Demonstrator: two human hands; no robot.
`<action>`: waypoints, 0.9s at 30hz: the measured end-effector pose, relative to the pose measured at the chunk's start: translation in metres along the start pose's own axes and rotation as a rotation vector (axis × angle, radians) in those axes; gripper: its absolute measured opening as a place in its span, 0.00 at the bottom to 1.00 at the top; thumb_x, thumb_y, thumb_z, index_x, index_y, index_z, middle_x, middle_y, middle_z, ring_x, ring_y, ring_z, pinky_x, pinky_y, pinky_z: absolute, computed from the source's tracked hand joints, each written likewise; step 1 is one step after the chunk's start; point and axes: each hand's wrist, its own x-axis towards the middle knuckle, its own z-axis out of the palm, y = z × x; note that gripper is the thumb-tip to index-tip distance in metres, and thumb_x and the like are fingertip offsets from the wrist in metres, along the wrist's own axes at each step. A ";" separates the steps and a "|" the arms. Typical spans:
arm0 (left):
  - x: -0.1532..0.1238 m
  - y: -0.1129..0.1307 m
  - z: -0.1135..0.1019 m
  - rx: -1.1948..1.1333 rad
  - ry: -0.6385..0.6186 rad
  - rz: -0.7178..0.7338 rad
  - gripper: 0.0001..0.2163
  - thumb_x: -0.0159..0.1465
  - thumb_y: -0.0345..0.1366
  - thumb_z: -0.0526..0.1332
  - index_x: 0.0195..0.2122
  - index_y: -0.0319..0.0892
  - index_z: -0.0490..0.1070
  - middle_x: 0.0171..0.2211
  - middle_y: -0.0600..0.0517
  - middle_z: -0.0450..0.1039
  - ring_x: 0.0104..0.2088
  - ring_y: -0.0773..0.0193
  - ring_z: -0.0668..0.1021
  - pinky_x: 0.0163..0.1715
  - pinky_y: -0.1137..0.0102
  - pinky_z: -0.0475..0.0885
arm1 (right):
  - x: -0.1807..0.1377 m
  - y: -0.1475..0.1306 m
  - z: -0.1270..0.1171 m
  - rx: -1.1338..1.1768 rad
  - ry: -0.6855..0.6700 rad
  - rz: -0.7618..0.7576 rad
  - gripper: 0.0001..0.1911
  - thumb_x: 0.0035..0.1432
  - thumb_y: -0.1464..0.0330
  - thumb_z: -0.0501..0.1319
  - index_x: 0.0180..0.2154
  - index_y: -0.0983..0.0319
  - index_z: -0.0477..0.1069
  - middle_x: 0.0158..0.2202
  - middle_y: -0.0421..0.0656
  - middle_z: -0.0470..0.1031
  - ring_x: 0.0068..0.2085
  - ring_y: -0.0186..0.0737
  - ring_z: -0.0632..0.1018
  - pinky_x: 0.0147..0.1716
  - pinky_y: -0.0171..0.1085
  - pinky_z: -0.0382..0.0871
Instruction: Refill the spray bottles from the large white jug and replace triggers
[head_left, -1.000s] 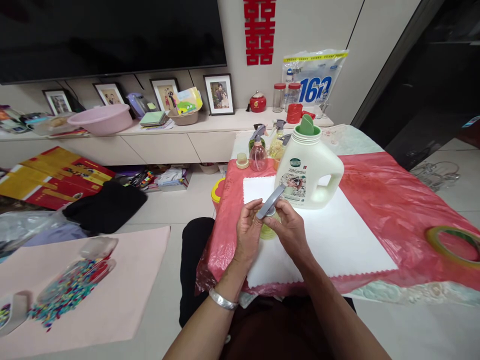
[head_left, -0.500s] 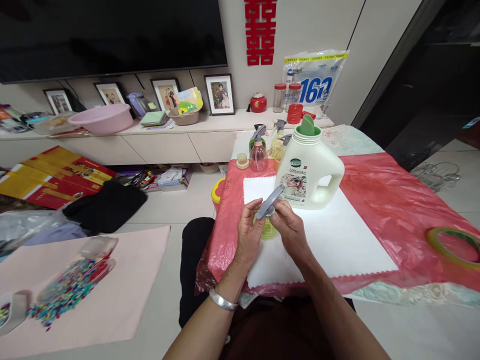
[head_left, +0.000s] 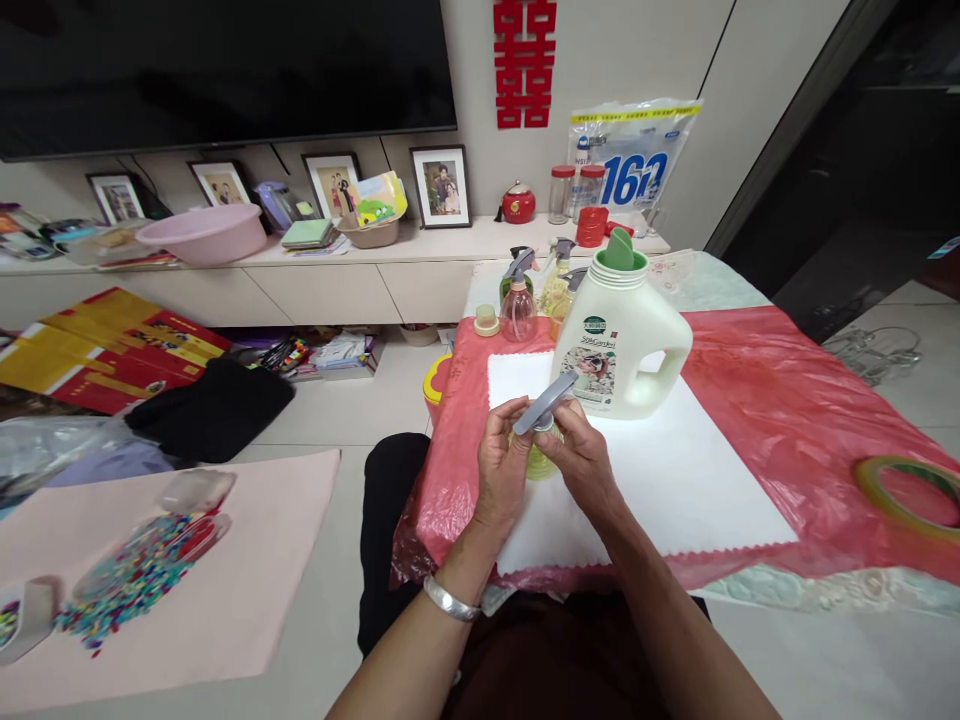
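at the near left edge of the white cloth, over the red plastic table cover, both hands meet on a small spray bottle with yellow-green liquid in it. the left hand wraps its side and the fingers press at the neck; the right hand pinches the collar just under the grey trigger head, which tilts up toward the far right. the bottle looks light, thin-walled plastic, likely to flex if squeezed and slick if wet, so the stiff neck and collar seem the safest places to hold. just beyond stands a large white detergent jug with a green spout, and further off three more spray bottles and a small cap. a tape roll lies far right.
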 end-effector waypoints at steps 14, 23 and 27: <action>-0.002 -0.001 -0.002 0.049 0.000 -0.012 0.18 0.63 0.50 0.70 0.49 0.45 0.77 0.49 0.47 0.80 0.52 0.55 0.80 0.56 0.61 0.73 | -0.003 -0.002 0.006 -0.015 0.092 0.004 0.17 0.65 0.54 0.63 0.43 0.61 0.74 0.44 0.43 0.67 0.50 0.40 0.70 0.52 0.36 0.65; -0.016 -0.007 -0.022 0.221 -0.145 -0.068 0.24 0.70 0.54 0.59 0.60 0.47 0.72 0.61 0.45 0.75 0.63 0.52 0.74 0.66 0.58 0.65 | -0.007 0.001 0.007 -0.077 0.046 -0.023 0.21 0.69 0.53 0.58 0.52 0.62 0.71 0.52 0.45 0.71 0.54 0.42 0.72 0.56 0.38 0.67; -0.020 -0.016 -0.030 0.253 -0.091 -0.087 0.27 0.69 0.58 0.57 0.60 0.46 0.73 0.61 0.43 0.75 0.64 0.49 0.73 0.67 0.52 0.63 | -0.010 0.003 0.008 -0.153 0.068 -0.018 0.22 0.66 0.53 0.61 0.52 0.61 0.71 0.53 0.46 0.70 0.56 0.44 0.71 0.56 0.40 0.67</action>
